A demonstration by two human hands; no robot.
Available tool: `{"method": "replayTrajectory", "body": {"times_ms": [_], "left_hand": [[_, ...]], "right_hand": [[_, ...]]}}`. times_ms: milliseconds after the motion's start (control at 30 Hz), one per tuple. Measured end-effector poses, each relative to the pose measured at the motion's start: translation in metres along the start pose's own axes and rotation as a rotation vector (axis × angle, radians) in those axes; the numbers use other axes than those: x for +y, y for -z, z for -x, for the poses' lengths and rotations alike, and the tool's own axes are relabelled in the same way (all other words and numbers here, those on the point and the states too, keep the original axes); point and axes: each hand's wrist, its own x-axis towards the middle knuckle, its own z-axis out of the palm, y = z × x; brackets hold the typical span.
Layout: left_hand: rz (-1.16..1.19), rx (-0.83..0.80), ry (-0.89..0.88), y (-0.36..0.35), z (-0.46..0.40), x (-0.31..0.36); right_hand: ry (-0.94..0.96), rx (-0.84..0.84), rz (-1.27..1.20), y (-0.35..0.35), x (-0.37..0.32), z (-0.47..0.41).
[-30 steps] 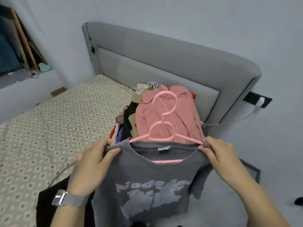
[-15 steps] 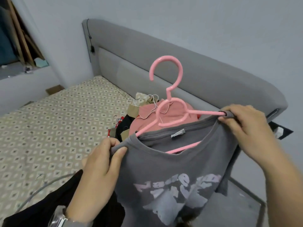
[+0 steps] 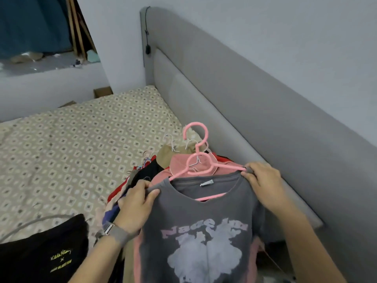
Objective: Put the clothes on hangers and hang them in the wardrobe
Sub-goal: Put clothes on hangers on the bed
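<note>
Bedroom, pale walls; bed (image 3: 71, 144) with beige diamond-patterned sheet, grey padded headboard (image 3: 234, 94) along its right side. Pile of clothes (image 3: 163, 166) heaped on the bed against the headboard, several already on thin white wire hangers (image 3: 173, 142); topmost visible is a pink garment (image 3: 179, 162).

Grey T-shirt (image 3: 204, 231) with pale pink-and-white print held up over the pile, front facing the camera. Pink plastic hanger (image 3: 196, 156) sits inside its neck opening: hook pointing up, lower bar visible through the collar, both arms running under the shoulders.

Left hand (image 3: 136, 205): grip closed on the shirt's left shoulder, thumb on top pinching fabric. Grey watch band on the wrist. Right hand (image 3: 263, 182): grip closed on the right shoulder, fingers curled over the fabric at the hanger's tip.

Black garment (image 3: 47, 252) with small yellow lettering lies flat on the bed at lower left, apart from the pile. Wardrobe not in view.
</note>
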Motion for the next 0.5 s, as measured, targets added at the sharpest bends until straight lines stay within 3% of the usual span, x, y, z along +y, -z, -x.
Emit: {"method": "replayTrajectory", "body": {"times_ms": [233,367,500], "left_hand": [[-0.251,0.161,0.246,-0.064,-0.129,-0.026],[-0.433,0.072,0.416,-0.101,-0.177,-0.058],[-0.457,-0.042,0.485,-0.132,-0.211,-0.089]], "right_hand": [[-0.03,-0.063,-0.057,-0.099,0.04,-0.121],[-0.049,-0.253,0.075,-0.164,0.068,-0.167],[-0.031,-0.373,0.16,-0.203,0.092,-0.186]]}}
